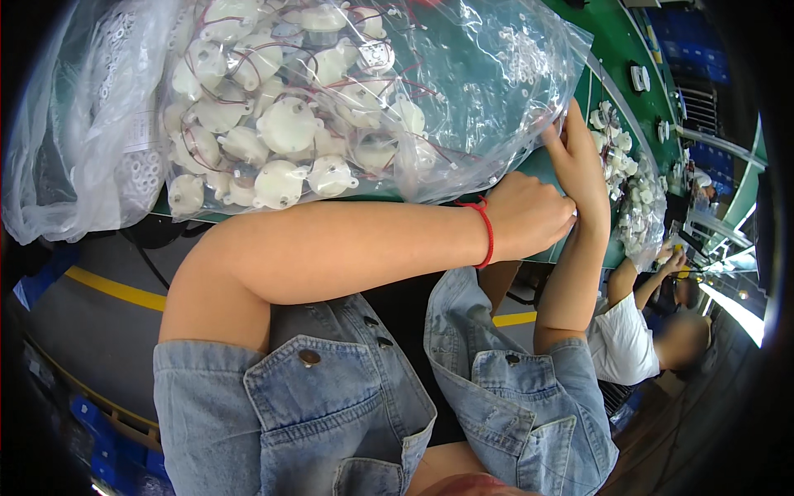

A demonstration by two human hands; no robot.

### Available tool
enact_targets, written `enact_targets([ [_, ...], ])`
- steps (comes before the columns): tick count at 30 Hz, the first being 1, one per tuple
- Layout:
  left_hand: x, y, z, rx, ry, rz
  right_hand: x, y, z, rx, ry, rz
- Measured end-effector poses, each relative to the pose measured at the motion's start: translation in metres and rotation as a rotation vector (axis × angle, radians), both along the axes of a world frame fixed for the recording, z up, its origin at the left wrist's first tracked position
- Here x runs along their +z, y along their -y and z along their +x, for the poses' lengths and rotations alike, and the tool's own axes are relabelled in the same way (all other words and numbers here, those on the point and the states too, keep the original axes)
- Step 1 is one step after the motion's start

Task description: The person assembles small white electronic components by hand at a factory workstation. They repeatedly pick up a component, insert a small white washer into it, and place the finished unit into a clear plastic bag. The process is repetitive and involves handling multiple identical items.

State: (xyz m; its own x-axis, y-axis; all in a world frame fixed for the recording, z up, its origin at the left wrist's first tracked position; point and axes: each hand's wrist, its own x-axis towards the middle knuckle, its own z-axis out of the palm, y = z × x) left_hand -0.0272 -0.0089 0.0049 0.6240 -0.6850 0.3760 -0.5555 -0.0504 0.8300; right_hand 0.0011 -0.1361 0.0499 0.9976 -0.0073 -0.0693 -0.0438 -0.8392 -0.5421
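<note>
My left hand (527,217), with a red cord bracelet (486,233) on its wrist, is curled closed at the front edge of the table. Its knuckles touch my right wrist, and I cannot make out what, if anything, is inside the fingers. My right hand (576,153) reaches up past it with thumb and fingers apart, touching the right edge of a clear plastic bag (480,107). Under the plastic lie several round off-white plastic parts (289,124) with thin dark red wires. Small pale rings (523,62) show through at the upper right.
Another clear bag (74,165), with small white rings (145,174), lies at the left. The table (608,25) is green. To the right are more white parts (612,149), a further bag (641,207) and a person in a white shirt (624,343). Blue bins (107,430) stand lower left.
</note>
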Motion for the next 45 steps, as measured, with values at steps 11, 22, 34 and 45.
enact_targets([
  [11,-0.001,0.001,-0.002,0.014,-0.029,-0.023,0.004,-0.015,0.007,0.177,0.035,-0.241],
  [22,0.001,-0.008,-0.007,0.014,-0.173,0.018,-0.003,-0.020,0.004,0.176,0.101,-0.380],
  [34,0.006,-0.007,0.009,-0.051,-0.207,-0.004,-0.004,0.027,-0.021,-0.271,-0.025,0.626],
  [45,0.004,-0.008,0.009,-0.061,-0.207,0.004,-0.013,0.027,-0.012,-0.276,0.054,0.623],
])
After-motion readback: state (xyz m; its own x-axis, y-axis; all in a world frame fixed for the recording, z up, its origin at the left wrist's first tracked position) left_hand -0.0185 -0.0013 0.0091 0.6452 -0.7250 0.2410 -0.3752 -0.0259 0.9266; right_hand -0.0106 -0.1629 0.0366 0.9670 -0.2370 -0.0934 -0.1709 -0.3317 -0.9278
